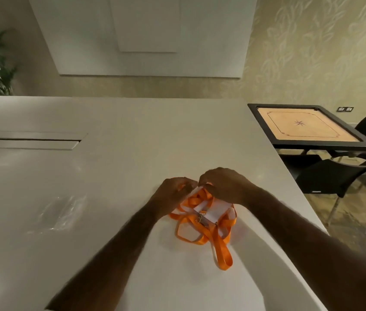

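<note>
A tangle of orange lanyards (219,241) lies on the white table (110,176), over white badge cards (213,212) with a small metal clip (200,217). My left hand (173,191) and my right hand (224,185) meet at the far edge of the pile. Both have curled fingers pinching the top edge of a white card and an orange strap. The fingertips are hidden behind the knuckles.
A clear plastic sleeve (59,213) lies on the table to the left. A long slot (29,140) runs across the table's far left. Past the right edge stand a carrom board (307,126) and a dark chair (339,176).
</note>
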Tool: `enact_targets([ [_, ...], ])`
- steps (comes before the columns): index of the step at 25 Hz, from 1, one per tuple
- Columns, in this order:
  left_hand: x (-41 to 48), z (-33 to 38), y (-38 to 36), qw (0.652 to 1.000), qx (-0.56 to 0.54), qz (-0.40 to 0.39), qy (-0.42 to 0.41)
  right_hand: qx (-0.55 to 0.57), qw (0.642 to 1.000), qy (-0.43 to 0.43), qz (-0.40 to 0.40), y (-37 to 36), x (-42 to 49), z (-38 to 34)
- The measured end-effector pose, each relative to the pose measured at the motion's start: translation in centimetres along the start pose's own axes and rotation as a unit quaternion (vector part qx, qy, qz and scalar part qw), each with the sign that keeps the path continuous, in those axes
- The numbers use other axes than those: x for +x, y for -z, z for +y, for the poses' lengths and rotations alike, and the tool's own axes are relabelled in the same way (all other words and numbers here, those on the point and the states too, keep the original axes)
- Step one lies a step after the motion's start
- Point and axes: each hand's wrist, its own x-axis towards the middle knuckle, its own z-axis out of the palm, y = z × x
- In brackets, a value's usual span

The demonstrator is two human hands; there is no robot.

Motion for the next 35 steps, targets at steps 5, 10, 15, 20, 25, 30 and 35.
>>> enact_targets([
  [5, 0.8, 0.8, 3.2, 0.993, -0.113, -0.008, 0.033, 0.11, 0.99, -0.019, 0.084, 3.7, 2.8, -0.4],
  [10, 1.3, 1.1, 3.7, 0.993, -0.105, -0.015, 0.051, 0.251, 0.951, -0.076, 0.161, 5.7, 4.8, -0.6],
  [15, 2.5, 1.9, 4.4, 0.982, -0.172, 0.07, 0.014, 0.671, 0.714, -0.118, 0.161, 5.3, 5.0, -1.5],
  [20, 2.6, 3.0, 4.3, 0.96, -0.26, 0.103, -0.002, 0.684, 0.707, -0.135, 0.117, 3.1, 4.8, -2.6],
  [25, 2.4, 2.6, 3.2, 0.99, -0.131, -0.005, 0.058, 0.701, 0.679, -0.135, 0.172, 5.0, 5.0, -3.1],
  [30, 3.5, 2.2, 5.3, 0.998, -0.003, 0.052, 0.043, 0.687, 0.707, -0.149, 0.071, 6.6, 3.6, -2.0],
  [35, 4.6, 3.4, 8.4, 0.986, -0.08, 0.139, 0.043, 0.634, 0.749, -0.182, -0.055, 6.8, 2.3, 0.5],
])
